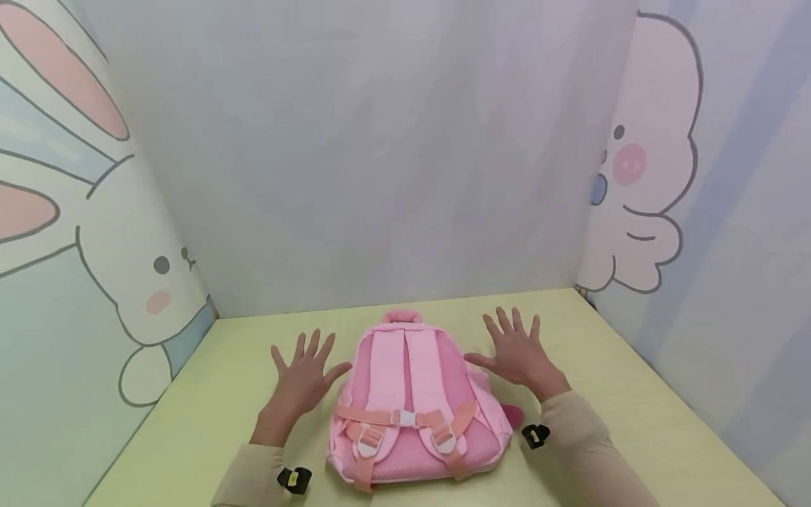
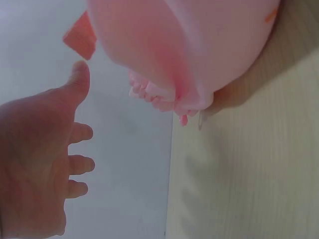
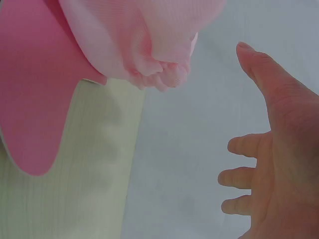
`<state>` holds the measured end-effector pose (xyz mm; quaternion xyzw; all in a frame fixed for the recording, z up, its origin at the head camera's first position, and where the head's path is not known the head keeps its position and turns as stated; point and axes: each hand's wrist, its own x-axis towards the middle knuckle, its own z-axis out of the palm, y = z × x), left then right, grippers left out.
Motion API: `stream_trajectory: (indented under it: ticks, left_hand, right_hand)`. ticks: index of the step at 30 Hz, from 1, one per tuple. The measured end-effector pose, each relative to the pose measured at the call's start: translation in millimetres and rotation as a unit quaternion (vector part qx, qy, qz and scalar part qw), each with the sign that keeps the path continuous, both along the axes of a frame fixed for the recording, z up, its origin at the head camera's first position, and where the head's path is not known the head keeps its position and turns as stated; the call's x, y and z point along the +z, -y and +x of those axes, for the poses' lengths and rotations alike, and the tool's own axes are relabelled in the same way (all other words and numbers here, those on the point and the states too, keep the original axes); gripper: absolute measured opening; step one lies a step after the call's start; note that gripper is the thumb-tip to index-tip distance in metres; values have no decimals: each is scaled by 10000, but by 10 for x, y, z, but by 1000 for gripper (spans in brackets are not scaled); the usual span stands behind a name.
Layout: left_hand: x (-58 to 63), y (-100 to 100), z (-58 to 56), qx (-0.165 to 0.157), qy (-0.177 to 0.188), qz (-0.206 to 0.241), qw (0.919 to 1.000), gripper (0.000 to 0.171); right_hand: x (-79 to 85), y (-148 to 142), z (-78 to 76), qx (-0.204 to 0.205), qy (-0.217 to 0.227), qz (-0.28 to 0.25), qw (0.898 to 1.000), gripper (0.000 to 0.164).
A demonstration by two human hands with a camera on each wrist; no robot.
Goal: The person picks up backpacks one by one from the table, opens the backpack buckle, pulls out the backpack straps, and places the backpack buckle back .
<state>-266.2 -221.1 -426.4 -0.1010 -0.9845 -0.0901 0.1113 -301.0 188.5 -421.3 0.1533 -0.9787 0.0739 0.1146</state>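
And here lies the pink fabric backpack [image 1: 415, 394], its padded pink shoulder straps [image 1: 386, 370] facing up, on the pale yellow wood-grained table [image 1: 665, 422]. Left hand [image 1: 302, 380] and right hand [image 1: 521, 355] hover at either side, fingers spread wide, holding nothing. The white plastic chest buckle [image 1: 406, 419] looks fastened, the bag seems neatly placed; anything left to do, I can't tell.

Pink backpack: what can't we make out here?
Backpack, face opposite the straps: head view, hidden by the backpack itself.
Anything inside: all views, hidden by the backpack.
Dark pink flap, full outline: right wrist view, cut by left edge.
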Motion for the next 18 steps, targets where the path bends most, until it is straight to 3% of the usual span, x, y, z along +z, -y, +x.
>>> stream_trajectory:
  ticks: [9, 18]
  left_hand:
    - [82, 13, -13, -149, -68, 61, 9998, 78]
    - [162, -139, 145, -923, 296, 245, 9950, 75]
  right_hand:
    - [163, 39, 35, 100, -70, -70, 9999, 97]
    - [248, 228, 224, 632, 46, -296, 9976, 95]
